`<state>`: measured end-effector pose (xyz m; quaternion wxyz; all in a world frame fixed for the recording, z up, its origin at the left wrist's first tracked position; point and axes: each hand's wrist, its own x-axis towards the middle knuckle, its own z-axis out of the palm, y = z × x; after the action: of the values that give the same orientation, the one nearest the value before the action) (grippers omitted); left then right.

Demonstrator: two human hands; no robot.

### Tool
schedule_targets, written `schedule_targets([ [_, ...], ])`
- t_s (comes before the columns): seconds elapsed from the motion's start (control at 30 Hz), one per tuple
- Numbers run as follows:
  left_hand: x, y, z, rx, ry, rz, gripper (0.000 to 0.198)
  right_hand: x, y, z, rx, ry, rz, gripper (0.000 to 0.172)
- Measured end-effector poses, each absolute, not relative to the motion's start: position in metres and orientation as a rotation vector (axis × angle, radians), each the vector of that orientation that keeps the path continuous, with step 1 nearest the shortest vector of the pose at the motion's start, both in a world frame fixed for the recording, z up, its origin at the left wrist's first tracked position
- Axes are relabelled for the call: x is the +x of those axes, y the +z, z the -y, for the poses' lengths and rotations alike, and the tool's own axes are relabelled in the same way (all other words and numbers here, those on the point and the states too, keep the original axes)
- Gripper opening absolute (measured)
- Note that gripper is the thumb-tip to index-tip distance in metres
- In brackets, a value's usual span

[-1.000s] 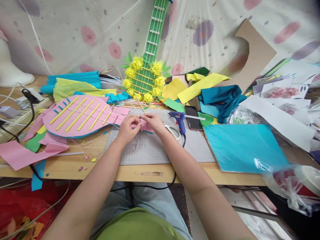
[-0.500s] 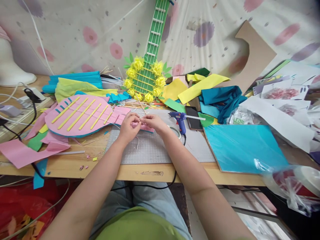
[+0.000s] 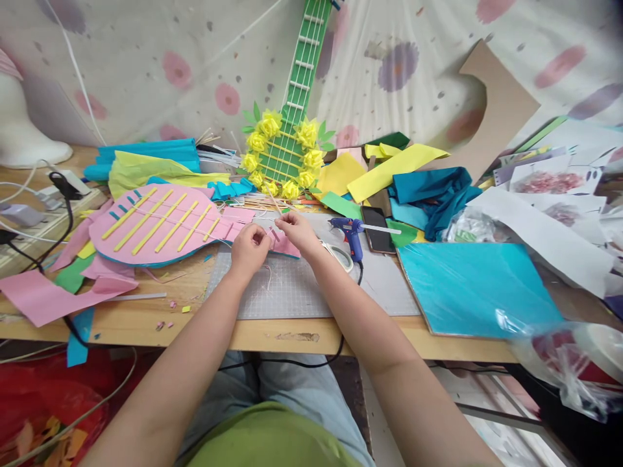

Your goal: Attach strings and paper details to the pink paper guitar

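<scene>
Two guitar-shaped models, one pink model and one green model, are counted, with one blue plastic glue gun, one black rectangular phone and one curved-edged brown board.

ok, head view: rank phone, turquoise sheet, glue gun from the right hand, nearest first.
1. Glue gun, right of the right hand.
2. Phone, to the glue gun's right.
3. Turquoise sheet, farthest right of the three.
</scene>
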<state>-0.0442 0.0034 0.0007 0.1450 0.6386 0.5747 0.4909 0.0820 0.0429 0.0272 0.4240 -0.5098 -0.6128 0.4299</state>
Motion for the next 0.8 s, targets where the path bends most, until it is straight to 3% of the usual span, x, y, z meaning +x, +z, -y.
schedule_targets([
  [0.13, -0.045, 0.002, -0.004, 1.913, 1.16, -1.852, 0.01, 0.074, 0.023, -0.051, -1.232, 0.996, 1.596, 0.009],
  [0.43, -0.043, 0.007, -0.001, 2.025, 0.972, -1.882, 0.017, 0.068, 0.029, -0.058, -1.322, 0.807, 1.878, 0.009],
  [0.8, -0.049, 0.006, -0.008, 1.689, 1.319, -1.263, 0.015, 0.061, 0.039, -0.067, -1.263, 0.937, 1.83, 0.008],
])
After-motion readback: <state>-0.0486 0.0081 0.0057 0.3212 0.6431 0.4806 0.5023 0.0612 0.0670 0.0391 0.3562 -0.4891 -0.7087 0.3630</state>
